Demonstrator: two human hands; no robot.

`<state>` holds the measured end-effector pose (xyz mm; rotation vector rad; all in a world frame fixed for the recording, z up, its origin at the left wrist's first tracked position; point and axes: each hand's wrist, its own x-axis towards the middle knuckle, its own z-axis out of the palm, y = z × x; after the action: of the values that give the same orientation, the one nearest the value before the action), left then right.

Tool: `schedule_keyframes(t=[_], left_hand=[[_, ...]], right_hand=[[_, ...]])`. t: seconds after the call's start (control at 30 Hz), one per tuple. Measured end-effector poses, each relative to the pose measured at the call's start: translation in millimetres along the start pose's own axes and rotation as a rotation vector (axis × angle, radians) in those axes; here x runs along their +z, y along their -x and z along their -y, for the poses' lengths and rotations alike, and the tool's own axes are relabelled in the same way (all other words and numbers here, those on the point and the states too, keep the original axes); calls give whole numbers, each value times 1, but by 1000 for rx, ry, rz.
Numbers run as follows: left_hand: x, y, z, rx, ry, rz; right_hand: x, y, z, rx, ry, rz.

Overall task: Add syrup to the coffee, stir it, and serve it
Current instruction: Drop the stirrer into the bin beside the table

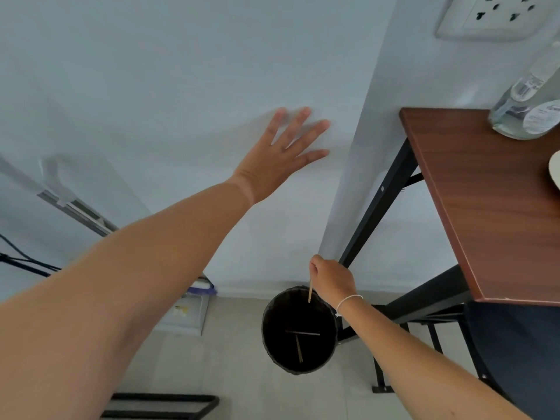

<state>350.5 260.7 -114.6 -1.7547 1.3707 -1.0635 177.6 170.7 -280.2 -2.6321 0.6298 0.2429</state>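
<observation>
My right hand (331,278) pinches a thin wooden stir stick (310,292) that hangs upright over the rim of a black waste bin (271,338) on the floor. Two more sticks lie inside the bin. My left hand (286,150) is spread flat against the white wall, fingers apart, holding nothing. A clear glass bottle (521,107) with a white label stands on the brown wooden table (485,207) at the upper right. No coffee cup is in view.
The table's black metal legs (381,201) run down beside the bin. A pale round rim (555,169) shows at the table's right edge. A wall socket (497,16) sits at top right. White boxes (188,316) rest on the floor at left, with a black frame (169,404) below.
</observation>
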Motion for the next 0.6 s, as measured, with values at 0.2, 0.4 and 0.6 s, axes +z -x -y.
schedule_keyframes(t=[0.2, 0.4, 0.6], left_hand=[[1, 0, -1, 5, -20, -1], [-2, 0, 0, 13, -41, 40], [-9, -1, -1, 12, -11, 122]], right_hand=[[6, 4, -2, -31, 49, 10], [-8, 15, 0, -44, 55, -33], [-44, 29, 11, -50, 12, -118]])
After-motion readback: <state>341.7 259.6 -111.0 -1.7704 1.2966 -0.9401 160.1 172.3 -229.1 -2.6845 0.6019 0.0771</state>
